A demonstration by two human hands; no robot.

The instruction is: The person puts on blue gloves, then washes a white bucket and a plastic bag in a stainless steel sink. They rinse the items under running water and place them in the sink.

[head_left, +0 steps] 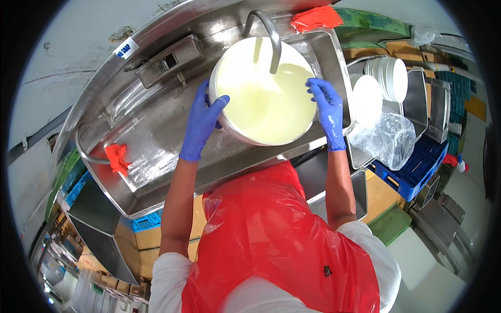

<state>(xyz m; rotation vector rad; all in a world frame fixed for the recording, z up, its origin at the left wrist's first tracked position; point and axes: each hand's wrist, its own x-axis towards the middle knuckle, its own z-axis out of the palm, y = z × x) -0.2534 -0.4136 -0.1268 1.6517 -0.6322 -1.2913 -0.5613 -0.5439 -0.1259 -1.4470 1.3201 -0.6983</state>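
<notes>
A large round white bucket (229,65) stands in the steel sink (219,161), under the curved spout of a metal faucet (275,47). Its inside looks pale yellow; whether liquid fills it is hard to tell. My left hand (204,117), in a blue glove, grips the bucket's left side, thumb over the rim and fingers outside. On the opposite side my right hand (329,107), also blue-gloved, has its fingers bent over the rim. Both forearms are bare, and a red apron (271,224) covers my front.
Red cloths lie at the sink's left end (118,158) and back right (316,19). Stacked white lids or tubs (387,78) stand at right, beside a clear plastic bag (389,138) and blue crate (412,167). A steel box (169,60) is fixed behind the sink.
</notes>
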